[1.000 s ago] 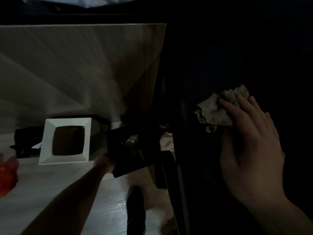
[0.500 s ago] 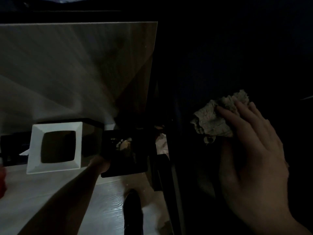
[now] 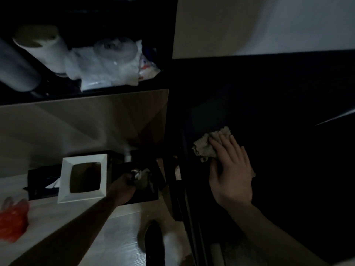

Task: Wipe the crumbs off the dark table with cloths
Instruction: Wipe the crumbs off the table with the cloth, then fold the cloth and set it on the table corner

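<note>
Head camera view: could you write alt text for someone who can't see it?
In dim light, a person's right hand presses a crumpled cloth flat on a dark table. The left hand reaches down beside the table, holding a dark tray near a white square bin on the pale floor.

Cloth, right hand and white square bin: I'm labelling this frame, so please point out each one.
cloth (image 3: 204,147): head view, on the crumpled part left of the fingers.
right hand (image 3: 231,173): head view, on the back of the hand.
white square bin (image 3: 65,181): head view, on its left rim.
</note>
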Available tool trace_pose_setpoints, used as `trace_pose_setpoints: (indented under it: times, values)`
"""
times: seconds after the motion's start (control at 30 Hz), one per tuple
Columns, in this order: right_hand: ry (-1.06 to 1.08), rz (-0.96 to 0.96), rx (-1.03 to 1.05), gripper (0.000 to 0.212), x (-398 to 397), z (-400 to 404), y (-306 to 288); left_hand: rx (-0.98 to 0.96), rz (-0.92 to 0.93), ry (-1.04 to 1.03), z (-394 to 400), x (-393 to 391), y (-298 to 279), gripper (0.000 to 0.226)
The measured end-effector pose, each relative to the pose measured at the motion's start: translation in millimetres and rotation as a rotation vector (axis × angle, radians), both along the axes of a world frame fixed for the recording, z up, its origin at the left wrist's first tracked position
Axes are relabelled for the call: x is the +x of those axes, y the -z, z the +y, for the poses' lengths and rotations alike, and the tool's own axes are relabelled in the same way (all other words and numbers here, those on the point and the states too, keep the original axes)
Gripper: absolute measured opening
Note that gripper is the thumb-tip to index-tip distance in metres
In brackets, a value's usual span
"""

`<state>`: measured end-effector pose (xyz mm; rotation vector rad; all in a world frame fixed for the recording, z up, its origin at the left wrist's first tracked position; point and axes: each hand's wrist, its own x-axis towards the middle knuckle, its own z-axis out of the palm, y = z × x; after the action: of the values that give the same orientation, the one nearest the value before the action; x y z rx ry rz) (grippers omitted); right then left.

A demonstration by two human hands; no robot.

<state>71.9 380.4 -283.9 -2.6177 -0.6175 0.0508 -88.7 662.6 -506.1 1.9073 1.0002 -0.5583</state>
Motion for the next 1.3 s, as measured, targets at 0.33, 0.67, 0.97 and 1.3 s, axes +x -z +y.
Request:
trace_pose_setpoints:
  times: [0.33, 0.67, 0.97, 1.3]
  values:
    - [-0.022, 0.363, -0.105, 0.059, -62.5, -35.5, -43.5, -0.026, -0.239, 0.173, -71.7, -22.6, -257.0, 0.029]
    - [0.475, 0.723, 0.036, 0.068, -83.2, -71.8, -82.4, -0.035, -0.363, 0.322, -128.5, -48.2, -365.2, 0.030]
    - [0.489, 0.738, 0.276, 0.027, -67.1, -146.5, -142.7, -0.049, -0.390, 0.338, -192.6, -13.3, -424.0, 0.027]
    - [0.243, 0.649, 0.445, 0.028, -37.2, -343.8, -240.1, -0.084, -0.471, 0.422, -392.9, 54.8, -483.5, 0.042]
